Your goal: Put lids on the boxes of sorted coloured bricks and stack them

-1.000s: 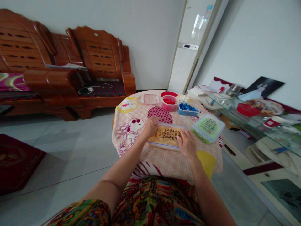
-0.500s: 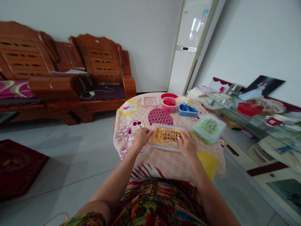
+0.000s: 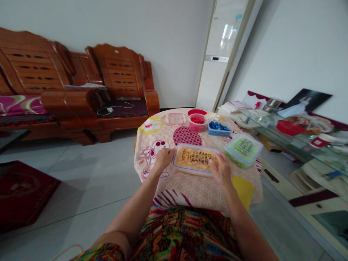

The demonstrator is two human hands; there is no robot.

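A rectangular plastic food container (image 3: 194, 168) with a clear, blue-edged lid lies on the cloth-covered round table. Dark written characters cover its lid, and yellowish contents show through. My left hand (image 3: 164, 159) has its fingers curled against the container's left end. At the right end, my right hand (image 3: 222, 170) grips the corner, thumb lying over the lid and the other fingers along the edge. Just right of that hand is a second lidded container (image 3: 243, 149) with green contents. Fingertips at the far sides are partly hidden.
Behind stand a round tub (image 3: 197, 125) of red pieces, an uncovered box (image 3: 219, 132) of blue pieces and a pink-edged lid (image 3: 176, 119). A glass-topped cabinet (image 3: 293, 141) borders the table's right side. Wooden chairs (image 3: 119, 79) stand at the back left.
My right hand has shifted from over the lid to the container's right end, its thumb now on the lid. My left hand stays at the left end. The view has moved slightly.
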